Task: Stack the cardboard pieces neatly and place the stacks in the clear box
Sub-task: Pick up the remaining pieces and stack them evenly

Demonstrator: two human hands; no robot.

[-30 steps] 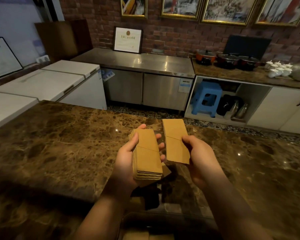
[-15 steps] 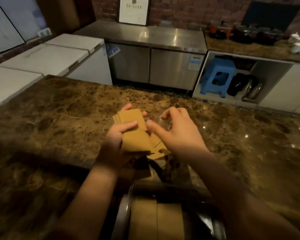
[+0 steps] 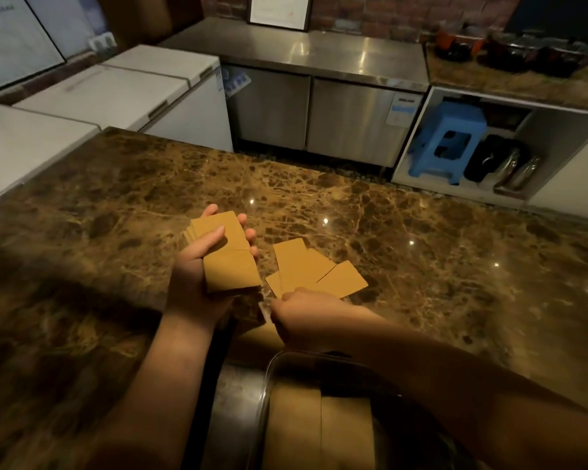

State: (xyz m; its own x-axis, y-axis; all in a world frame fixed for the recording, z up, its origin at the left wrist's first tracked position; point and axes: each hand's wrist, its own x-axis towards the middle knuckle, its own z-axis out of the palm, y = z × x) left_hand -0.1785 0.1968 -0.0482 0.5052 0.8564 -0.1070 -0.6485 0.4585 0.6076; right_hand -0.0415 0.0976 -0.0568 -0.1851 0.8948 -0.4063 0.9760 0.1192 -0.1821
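Brown marbled stone makes up the counter (image 3: 421,266), dim enough that its near left part falls into shadow. The clear box (image 3: 269,385) sits at the near edge, cut off by the bottom of the view and partly covered by the right forearm; two tan stacks in the box (image 3: 319,432) lie side by side, their near ends out of sight. The left hand (image 3: 197,276) grips a stack of cardboard pieces (image 3: 230,256) above the counter, thumb laid across the top and fingertips showing past the far right edge. The stack's long axis runs near to far, leaning slightly left at the far end; its lower layers are fanned a little at the far left corner. The right hand (image 3: 299,310) is curled at the near ends of several loose pieces (image 3: 306,273) fanned on the counter, pointing far and right; whether it actually pinches them cannot be made out. One more piece shows dimly under the wrists.
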